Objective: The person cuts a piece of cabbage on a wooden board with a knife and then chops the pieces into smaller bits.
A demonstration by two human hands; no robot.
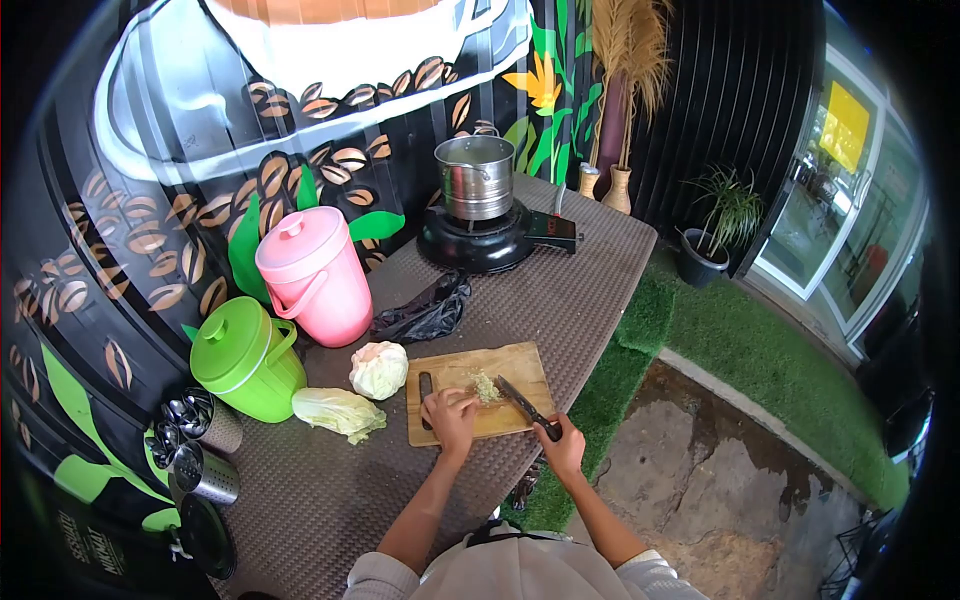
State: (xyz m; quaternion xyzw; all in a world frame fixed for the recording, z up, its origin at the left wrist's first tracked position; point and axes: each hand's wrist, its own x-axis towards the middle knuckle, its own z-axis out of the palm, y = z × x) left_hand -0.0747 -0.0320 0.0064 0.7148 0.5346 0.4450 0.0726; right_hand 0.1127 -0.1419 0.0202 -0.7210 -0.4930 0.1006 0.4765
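My right hand [563, 444] is closed round the black handle of a knife [525, 403], whose blade points up and left over a wooden cutting board [523, 362]. The blade tip is beside a small heap of pale chopped food [486, 388]. My left hand [450, 412] rests on the board just left of and below that heap, with its fingers bent together; whether anything is under them is hidden. A dark slot-like handle [426, 386] shows at the board's left end. A round cabbage [379, 370] and a long leafy cabbage [338, 413] lie left of the board.
A steel pot [476, 178] stands on a black portable stove [472, 240] at the back. A black plastic bag [428, 311], a pink lidded bucket [318, 285] and a green one [250, 362] stand nearer. Cutlery holders [206, 473] are at the table's left edge.
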